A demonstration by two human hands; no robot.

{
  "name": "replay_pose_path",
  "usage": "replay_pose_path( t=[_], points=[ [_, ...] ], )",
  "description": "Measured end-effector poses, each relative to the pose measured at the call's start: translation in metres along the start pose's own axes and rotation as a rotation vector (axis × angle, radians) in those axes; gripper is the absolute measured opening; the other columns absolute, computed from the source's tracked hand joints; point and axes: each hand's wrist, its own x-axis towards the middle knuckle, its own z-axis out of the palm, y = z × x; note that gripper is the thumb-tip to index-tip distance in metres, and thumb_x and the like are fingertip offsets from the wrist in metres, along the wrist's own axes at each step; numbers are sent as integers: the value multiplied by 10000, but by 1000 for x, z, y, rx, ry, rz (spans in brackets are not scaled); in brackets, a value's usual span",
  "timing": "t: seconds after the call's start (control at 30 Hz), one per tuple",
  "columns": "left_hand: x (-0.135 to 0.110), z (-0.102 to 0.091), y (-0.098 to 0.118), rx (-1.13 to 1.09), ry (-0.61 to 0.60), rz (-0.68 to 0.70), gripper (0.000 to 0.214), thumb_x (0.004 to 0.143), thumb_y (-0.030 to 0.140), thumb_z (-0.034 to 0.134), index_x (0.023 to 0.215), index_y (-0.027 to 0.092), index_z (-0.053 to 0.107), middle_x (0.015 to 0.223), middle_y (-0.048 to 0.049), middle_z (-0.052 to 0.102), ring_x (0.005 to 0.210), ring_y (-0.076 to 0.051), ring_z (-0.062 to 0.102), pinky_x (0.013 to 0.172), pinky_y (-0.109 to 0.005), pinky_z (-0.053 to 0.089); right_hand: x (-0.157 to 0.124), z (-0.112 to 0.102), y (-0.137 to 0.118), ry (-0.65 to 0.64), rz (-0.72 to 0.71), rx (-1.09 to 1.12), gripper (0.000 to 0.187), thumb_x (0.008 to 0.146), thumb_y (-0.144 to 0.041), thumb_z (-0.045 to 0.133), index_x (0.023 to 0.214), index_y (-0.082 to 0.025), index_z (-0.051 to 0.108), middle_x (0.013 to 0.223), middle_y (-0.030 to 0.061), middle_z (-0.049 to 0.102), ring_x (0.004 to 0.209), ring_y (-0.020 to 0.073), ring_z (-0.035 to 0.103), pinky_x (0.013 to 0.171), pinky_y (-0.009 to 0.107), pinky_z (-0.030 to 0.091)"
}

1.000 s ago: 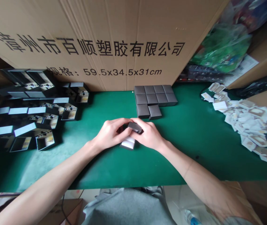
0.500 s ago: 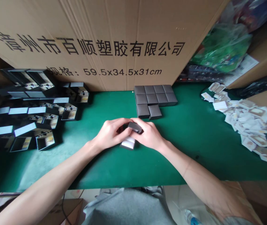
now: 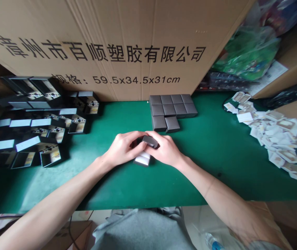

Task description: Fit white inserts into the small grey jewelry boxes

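Observation:
Near the middle of the green table, my left hand (image 3: 126,147) and my right hand (image 3: 165,147) close together around one small dark hinged box (image 3: 150,140). Its lid is raised, and a white padded insert (image 3: 142,158) shows in the lower half towards me. Both thumbs press at the inside, between lid and insert. My fingers wrap behind the lid and cover its sides. Just beyond my hands stand several closed dark boxes (image 3: 168,105) in tight rows. To the left, several open dark boxes (image 3: 50,154) with bare interiors are stacked.
A heap of white inserts (image 3: 281,132) lies on the right of the green table (image 3: 198,146). A large cardboard carton (image 3: 127,27) walls off the back. Plastic bags (image 3: 250,52) sit at the far right, and a bottle (image 3: 212,241) stands below the front edge.

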Motion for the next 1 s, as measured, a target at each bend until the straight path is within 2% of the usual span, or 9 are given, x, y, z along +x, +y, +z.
replay_pose_path(
  t=[1.0],
  points=[
    [2, -1, 2, 11, -10, -24, 233, 972, 315, 561, 1088, 156, 686, 768, 2, 699, 566, -77, 555, 569, -197, 439, 0, -1, -1, -13, 22, -8, 364, 920, -391, 646, 1259, -263, 600, 1080, 13, 768, 934, 202, 747, 766, 268, 557]
  ],
)
